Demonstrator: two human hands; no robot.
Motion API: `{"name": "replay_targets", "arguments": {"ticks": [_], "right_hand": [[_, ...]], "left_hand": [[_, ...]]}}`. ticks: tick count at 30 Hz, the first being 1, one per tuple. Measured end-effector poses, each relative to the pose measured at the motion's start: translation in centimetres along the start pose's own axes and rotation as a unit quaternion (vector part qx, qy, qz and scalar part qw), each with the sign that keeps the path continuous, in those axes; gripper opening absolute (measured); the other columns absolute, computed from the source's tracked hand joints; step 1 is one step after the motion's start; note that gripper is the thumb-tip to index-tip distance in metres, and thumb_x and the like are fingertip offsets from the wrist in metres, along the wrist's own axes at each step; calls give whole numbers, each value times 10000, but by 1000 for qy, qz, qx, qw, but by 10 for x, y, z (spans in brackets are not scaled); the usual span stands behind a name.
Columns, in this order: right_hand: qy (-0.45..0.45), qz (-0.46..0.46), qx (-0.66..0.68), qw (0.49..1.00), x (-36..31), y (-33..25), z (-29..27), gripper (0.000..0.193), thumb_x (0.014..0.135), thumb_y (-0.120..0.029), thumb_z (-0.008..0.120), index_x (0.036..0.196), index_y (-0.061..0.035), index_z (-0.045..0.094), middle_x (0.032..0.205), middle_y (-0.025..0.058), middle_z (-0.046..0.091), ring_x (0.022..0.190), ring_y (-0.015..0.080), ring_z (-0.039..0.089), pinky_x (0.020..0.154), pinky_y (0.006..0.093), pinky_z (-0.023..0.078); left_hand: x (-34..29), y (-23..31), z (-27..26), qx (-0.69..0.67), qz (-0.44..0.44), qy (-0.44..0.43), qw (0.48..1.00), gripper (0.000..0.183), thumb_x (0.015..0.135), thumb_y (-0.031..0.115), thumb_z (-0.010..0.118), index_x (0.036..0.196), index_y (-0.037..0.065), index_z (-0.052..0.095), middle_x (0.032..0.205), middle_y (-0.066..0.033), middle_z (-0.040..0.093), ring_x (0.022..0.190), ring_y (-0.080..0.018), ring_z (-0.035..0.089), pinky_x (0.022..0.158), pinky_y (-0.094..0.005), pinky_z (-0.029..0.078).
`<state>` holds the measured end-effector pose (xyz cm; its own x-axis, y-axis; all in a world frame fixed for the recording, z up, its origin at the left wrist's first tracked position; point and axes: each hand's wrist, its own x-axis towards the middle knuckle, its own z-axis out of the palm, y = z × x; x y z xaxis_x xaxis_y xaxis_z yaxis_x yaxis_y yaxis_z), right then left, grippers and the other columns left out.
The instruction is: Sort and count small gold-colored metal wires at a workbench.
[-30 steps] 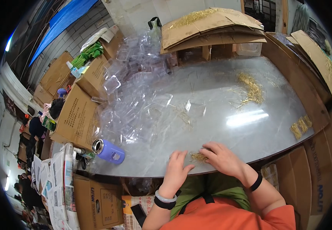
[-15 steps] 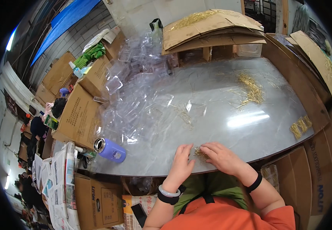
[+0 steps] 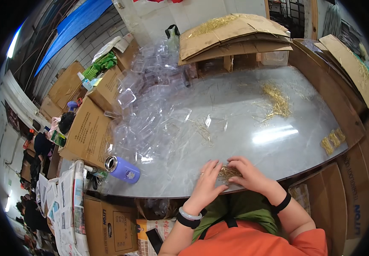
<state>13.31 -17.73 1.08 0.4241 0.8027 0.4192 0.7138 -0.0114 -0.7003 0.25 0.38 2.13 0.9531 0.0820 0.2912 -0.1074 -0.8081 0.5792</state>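
A small bunch of thin golden wire-like pieces (image 3: 229, 172) lies at the near edge of the grey tabletop (image 3: 184, 166), between my two hands. My left hand (image 3: 208, 182) curves round its left side, with the thumb near the bunch's lower end. From the right, my right hand (image 3: 252, 176) closes on the same bunch with fingers above and thumb below. Part of the bunch is hidden under the fingers. Farther back lies a loose golden pile (image 3: 277, 100). Several tidy golden bundles (image 3: 332, 141) sit at the right edge.
Many clear plastic boxes (image 3: 150, 102) are heaped on the left. A purple bottle (image 3: 124, 169), its top uncovered, stands at the front left. Cardboard sheets (image 3: 235, 36) cover compartments at the back. A cardboard wall (image 3: 329, 89) borders the right side. Stray golden pieces (image 3: 202, 131) are scattered mid-table.
My left hand has moved slightly right and turned toward the bunch. The right hand has shifted a little right, and more of the golden pieces shows between the hands.
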Motion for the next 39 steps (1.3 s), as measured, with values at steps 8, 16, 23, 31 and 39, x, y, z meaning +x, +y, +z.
{"name": "replay_targets", "arguments": {"ticks": [8, 16, 23, 31, 39], "right_hand": [[-67, 17, 15, 997, -1, 10, -9, 445, 819, -166, 822, 1194, -43, 617, 1306, 160, 572, 1218, 375, 544, 1019, 431, 482], [74, 76, -157, 982, -33, -11, -33, 514, 777, -234, 852, 1227, -98, 642, 1242, 100, 626, 1179, 320, 551, 998, 443, 448], [125, 51, -201, 970, -50, -6, -26, 260, 784, -112, 796, 1027, -93, 706, 984, 46, 690, 950, 281, 610, 866, 420, 477], [123, 60, -125, 983, -37, -5, 0, 241, 822, -66, 761, 1051, -75, 686, 1011, 118, 688, 1001, 328, 644, 837, 453, 528], [17, -73, -172, 982, -20, -6, -2, 506, 921, -104, 669, 1397, -14, 520, 1352, 218, 577, 1265, 408, 543, 1075, 474, 459]], "left_hand": [[14, -13, 12, -99, 21, -62, 993, 722, 822, 167, 815, 1443, -7, 489, 1489, -236, 465, 1429, -417, 408, 1168, -466, 374], [13, 8, 15, -37, 9, -32, 999, 666, 822, 201, 833, 1377, -14, 534, 1392, -226, 519, 1355, -429, 461, 1113, -466, 422], [27, 8, 25, -35, 79, -35, 996, 580, 833, 192, 829, 1307, -30, 581, 1341, -206, 559, 1335, -425, 479, 1085, -461, 442], [10, 9, 39, -42, 17, 66, 997, 456, 832, 172, 828, 1179, -32, 613, 1285, -263, 585, 1243, -439, 558, 1025, -464, 485], [7, 7, 39, -76, -19, 38, 996, 780, 819, 105, 796, 1471, -6, 381, 1342, -258, 541, 1253, -431, 546, 1049, -468, 470]]}}
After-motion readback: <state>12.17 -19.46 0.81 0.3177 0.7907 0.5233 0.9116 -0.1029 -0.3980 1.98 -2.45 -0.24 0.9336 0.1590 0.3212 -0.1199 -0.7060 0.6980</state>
